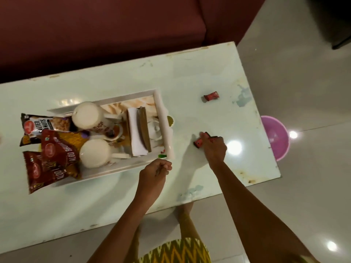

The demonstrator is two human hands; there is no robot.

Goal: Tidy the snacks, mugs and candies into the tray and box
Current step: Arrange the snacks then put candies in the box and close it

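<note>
Pale green and shiny, the low table [114,196] stands in front of a dark red sofa [95,25], and a pink plastic tub [275,137] sits on the floor past its right end.

On the table rests a white tray [106,172]. Two white mugs lie in it: one mug [88,115] near the far side and the other mug [95,153] near the close side. A small white box [136,130] with a brown lid sits in the right part of the tray. A salted peanuts packet [40,124] and two red aloo bhujia packets, one [57,149] on top of the other [43,171], stick out over the left end of the tray.

The right arm reaches out straight over the table. The right hand [214,147] points down, and its fingertips pinch a red candy [199,142] lying on the table. A second red candy [211,96] lies farther away, well apart from the hand.

The left arm is bent in toward the tray. The left hand [154,172] is curled into a loose fist just beside the tray's near right corner. I cannot tell if anything is inside it.
</note>
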